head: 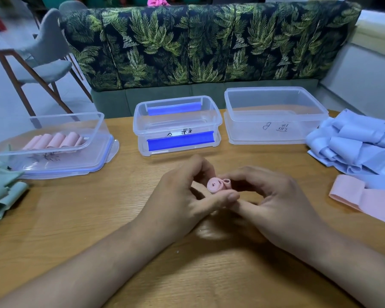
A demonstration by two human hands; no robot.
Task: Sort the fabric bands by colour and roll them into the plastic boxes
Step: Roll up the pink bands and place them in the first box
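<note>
A pink fabric band (217, 185), rolled into a small coil, sits between my two hands above the middle of the wooden table (76, 218). My left hand (182, 196) pinches it from the left and my right hand (273, 203) holds its right end. The left plastic box (60, 121) holds several pink rolls (56, 140) and stands on its lid. The middle box (178, 121) with blue clips holds nothing I can see. The right box (273, 112) also shows nothing inside. Loose light-blue bands (360, 145) are heaped at the right, with a flat pink band (365, 198) in front of them.
Green bands (0, 192) lie at the table's left edge. Behind the table runs a leaf-patterned sofa (209, 43). A grey chair (42, 54) with wooden legs stands at the back left.
</note>
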